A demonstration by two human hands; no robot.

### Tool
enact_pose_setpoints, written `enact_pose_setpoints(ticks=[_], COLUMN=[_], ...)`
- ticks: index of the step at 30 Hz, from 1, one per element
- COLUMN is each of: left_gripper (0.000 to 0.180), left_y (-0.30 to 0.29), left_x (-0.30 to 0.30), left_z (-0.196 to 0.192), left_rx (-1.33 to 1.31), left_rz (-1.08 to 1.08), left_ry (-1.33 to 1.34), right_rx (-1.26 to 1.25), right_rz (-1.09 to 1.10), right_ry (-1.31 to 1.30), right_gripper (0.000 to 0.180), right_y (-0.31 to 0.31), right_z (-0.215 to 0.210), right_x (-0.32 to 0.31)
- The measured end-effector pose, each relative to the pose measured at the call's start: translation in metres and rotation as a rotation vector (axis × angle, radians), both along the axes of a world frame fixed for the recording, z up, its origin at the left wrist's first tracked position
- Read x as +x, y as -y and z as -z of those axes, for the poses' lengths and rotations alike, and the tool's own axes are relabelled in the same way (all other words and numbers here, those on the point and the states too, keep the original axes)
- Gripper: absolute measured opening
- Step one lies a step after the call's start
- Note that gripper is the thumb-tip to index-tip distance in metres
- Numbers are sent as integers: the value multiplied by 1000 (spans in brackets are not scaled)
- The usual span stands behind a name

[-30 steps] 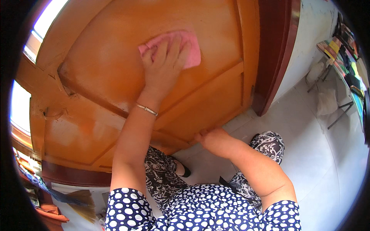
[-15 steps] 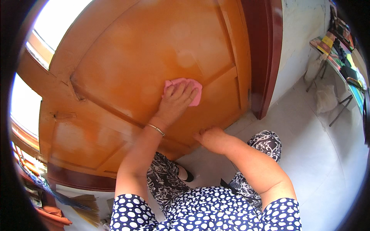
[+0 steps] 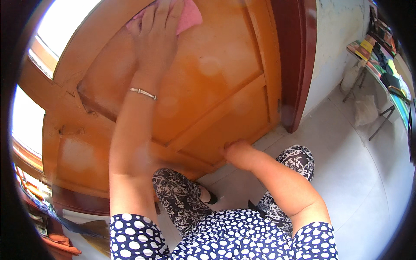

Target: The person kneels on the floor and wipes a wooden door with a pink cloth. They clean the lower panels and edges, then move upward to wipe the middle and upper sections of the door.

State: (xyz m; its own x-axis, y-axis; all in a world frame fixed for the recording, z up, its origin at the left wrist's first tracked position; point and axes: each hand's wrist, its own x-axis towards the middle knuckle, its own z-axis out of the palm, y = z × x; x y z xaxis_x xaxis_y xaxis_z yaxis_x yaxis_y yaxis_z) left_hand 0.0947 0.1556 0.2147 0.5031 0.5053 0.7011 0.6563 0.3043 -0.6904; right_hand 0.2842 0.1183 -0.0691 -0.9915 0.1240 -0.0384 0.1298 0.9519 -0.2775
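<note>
Near the top of the view, my left hand (image 3: 157,37) presses a pink cloth (image 3: 189,18) flat against the orange-brown wooden door (image 3: 225,73). Its fingers lie over the cloth, which shows on both sides of them, and a metal bangle circles the wrist. My right hand (image 3: 239,154) is curled in front of the door's lower panel, close to its bottom edge. The fingers turn away from view, so whatever they hold, if anything, is hidden. I cannot tell whether this hand touches the door.
A dark red door frame (image 3: 299,65) borders the door on the right. Farther right, a folding table (image 3: 392,84) carries assorted items, with a pale bag (image 3: 365,112) beneath it. At lower left are a broom (image 3: 96,236) and an orange cloth-like item (image 3: 60,245). Grey floor (image 3: 346,173) lies below.
My left hand has slid the pink cloth up and to the left across the door panel, with the arm stretching out farther. My right hand has barely moved.
</note>
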Motion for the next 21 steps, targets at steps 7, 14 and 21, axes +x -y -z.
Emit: enact_pose_setpoints(ticks=[7,14,21], left_gripper=[57,58,52], left_y=[-7,7,17], left_x=[15,18,12], left_z=[86,174,210], left_rx=[-162,-429,-510], left_rz=[-89,-46,77], left_ry=[2,-12,-11], right_rx=[58,-13,73], right_rz=[-5,-21,0], right_ry=[-5,-112,-144], right_gripper=[28,23,24], right_y=[6,6,7], right_z=[-2,-6,-2], right_x=[4,10,3])
